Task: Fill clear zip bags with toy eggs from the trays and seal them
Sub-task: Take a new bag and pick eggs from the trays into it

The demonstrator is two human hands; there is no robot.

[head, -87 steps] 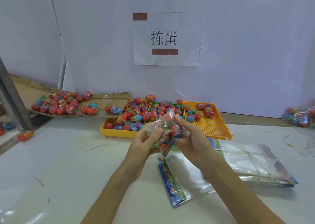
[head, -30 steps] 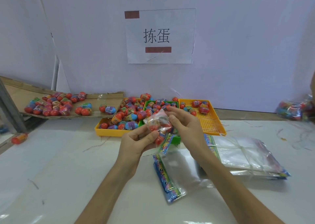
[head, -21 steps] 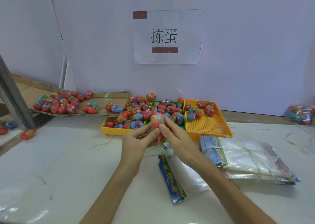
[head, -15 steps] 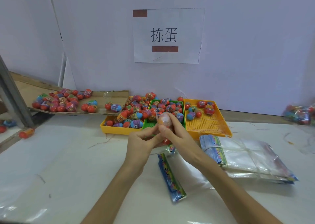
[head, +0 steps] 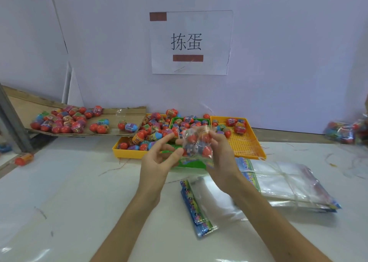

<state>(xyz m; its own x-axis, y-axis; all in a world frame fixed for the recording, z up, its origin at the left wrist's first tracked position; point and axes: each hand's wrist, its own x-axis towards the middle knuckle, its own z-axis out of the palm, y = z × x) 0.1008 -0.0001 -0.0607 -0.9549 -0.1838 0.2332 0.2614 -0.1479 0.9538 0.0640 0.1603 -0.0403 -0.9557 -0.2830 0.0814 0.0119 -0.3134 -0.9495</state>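
Grip: R hand point(head: 221, 156) holds egg bag point(head: 196, 144) at fingertips; L hand point(head: 159, 160) beside, loose.

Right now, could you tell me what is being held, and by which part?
The right hand grips the egg-filled zip bag by its right side; the left hand is beside it, hold unclear.

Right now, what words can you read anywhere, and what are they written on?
"拣蛋": big black characters on the paper sign on the wall; its two brown bars show no text.
Labels on the eggs in the trays: too small and blurred to read.
Printed strip on the flat bag on the table: blurred, unreadable.
Print on the filled bag in the right hand: blurred, unreadable.
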